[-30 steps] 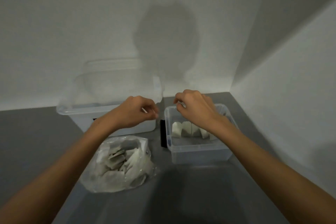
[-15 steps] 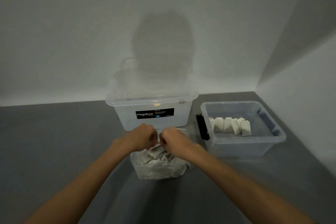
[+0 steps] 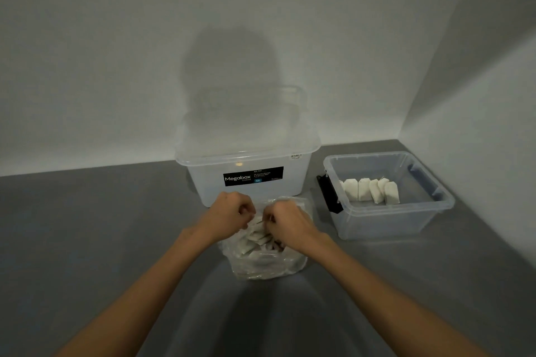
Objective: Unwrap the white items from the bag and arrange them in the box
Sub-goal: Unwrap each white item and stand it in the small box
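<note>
I see a small white item (image 3: 259,222) pinched between the left hand (image 3: 232,213) and right hand (image 3: 285,221), both curled tight just above the bag (image 3: 261,265). At the bag's 2 o'clock, the box (image 3: 385,224) holds a row of white pieces (image 3: 368,190) standing upright. At 12 o'clock is the lidded Megabox tub (image 3: 246,180).

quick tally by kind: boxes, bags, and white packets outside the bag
clear plastic storage boxes: 2 (large lidded box, small open box)
clear plastic bag: 1
white packets standing in the small open box: 5
white packet pinched between left hand and right hand: 1
total: 9
</note>
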Demonstrator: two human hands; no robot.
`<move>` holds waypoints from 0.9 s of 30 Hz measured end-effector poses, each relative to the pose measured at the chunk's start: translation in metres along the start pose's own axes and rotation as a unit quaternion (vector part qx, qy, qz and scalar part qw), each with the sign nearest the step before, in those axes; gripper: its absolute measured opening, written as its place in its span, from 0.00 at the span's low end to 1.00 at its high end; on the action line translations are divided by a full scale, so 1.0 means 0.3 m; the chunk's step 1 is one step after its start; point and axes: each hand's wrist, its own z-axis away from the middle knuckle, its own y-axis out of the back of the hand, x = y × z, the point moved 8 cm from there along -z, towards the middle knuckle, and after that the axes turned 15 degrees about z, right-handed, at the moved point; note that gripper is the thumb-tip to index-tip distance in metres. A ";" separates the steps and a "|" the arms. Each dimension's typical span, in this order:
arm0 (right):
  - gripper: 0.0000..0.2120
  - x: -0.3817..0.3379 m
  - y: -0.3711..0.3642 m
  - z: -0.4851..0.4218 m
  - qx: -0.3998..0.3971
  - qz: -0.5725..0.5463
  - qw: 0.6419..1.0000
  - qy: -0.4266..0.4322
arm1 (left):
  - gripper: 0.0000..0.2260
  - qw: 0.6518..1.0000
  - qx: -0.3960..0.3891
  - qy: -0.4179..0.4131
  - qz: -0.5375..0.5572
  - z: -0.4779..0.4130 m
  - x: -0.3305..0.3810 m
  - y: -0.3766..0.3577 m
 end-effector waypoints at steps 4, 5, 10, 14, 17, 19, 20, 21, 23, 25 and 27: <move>0.06 0.069 0.104 0.012 0.032 -0.089 0.995 -0.043 | 0.07 0.996 0.021 0.027 0.080 0.014 -0.012 0.024; 0.05 0.086 0.126 0.019 0.036 -0.130 0.989 -0.057 | 0.07 0.993 0.026 0.036 0.110 0.017 -0.011 0.028; 0.05 0.108 0.190 0.059 0.075 -0.299 0.950 -0.058 | 0.20 0.937 -0.014 0.141 0.319 0.047 -0.003 -0.012; 0.09 0.086 0.191 0.092 0.096 -0.339 0.936 -0.018 | 0.18 0.883 -0.029 0.160 0.441 0.047 0.027 -0.034; 0.07 0.083 0.188 0.110 0.122 -0.314 0.941 0.010 | 0.11 0.874 -0.015 0.129 0.469 0.034 0.044 -0.011; 0.08 0.083 0.193 0.114 0.144 -0.289 0.946 0.023 | 0.09 0.885 -0.007 0.106 0.454 0.026 0.049 0.008; 0.09 0.083 0.195 0.115 0.151 -0.284 0.946 0.025 | 0.09 0.890 -0.003 0.095 0.446 0.024 0.051 0.016; 0.09 0.086 0.193 0.113 0.154 -0.291 0.944 0.020 | 0.09 0.894 0.002 0.086 0.440 0.024 0.053 0.023; 0.11 0.098 0.188 0.107 0.152 -0.326 0.933 -0.010 | 0.08 0.903 0.010 0.068 0.424 0.024 0.058 0.033; 0.11 0.110 0.188 0.097 0.155 -0.346 0.924 -0.045 | 0.08 0.916 0.012 0.049 0.397 0.024 0.064 0.040; 0.10 0.111 0.190 0.083 0.153 -0.364 0.916 -0.067 | 0.08 0.933 0.016 0.026 0.359 0.027 0.071 0.046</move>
